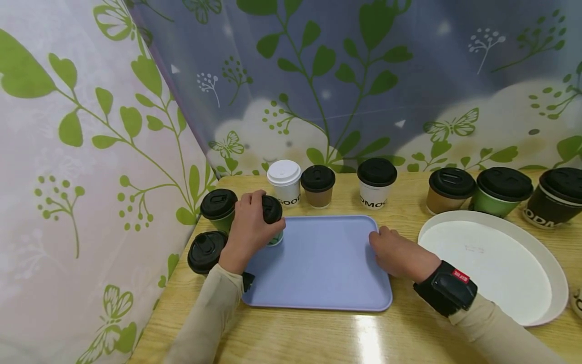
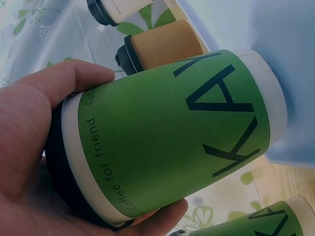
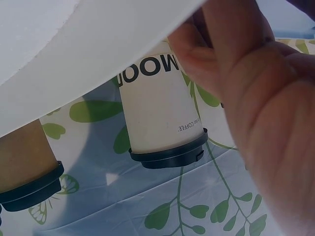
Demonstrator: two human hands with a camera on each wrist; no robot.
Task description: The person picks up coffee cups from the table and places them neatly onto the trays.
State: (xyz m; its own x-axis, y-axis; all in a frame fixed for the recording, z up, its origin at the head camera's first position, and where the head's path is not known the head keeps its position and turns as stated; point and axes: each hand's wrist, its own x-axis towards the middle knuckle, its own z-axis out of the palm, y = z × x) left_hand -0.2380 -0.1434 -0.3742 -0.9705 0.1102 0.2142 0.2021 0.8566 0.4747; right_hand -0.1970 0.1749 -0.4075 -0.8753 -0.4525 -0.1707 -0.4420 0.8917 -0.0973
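My left hand [image 1: 249, 226] grips a green paper cup [image 2: 177, 132] with a black lid [image 1: 272, 209], thumb and fingers round its lid end. The cup is upright at the back left corner of a light blue rectangular tray [image 1: 318, 268]; I cannot tell whether its base touches the tray. At the tray's right edge, my right hand [image 1: 397, 253] has its fingers curled on the rim. Part of that grip is hidden in the head view. Close to the left hand are a green cup with a black lid [image 1: 219, 205] and another black-lidded cup [image 1: 206, 252].
Behind the tray stand a white-lidded cup [image 1: 285, 182], a brown cup [image 1: 318, 194] and a white cup with a black lid [image 1: 375, 189]. A round white tray [image 1: 500, 268] lies at the right, with several lidded cups behind it. A patterned curtain [image 1: 318, 76] borders the table.
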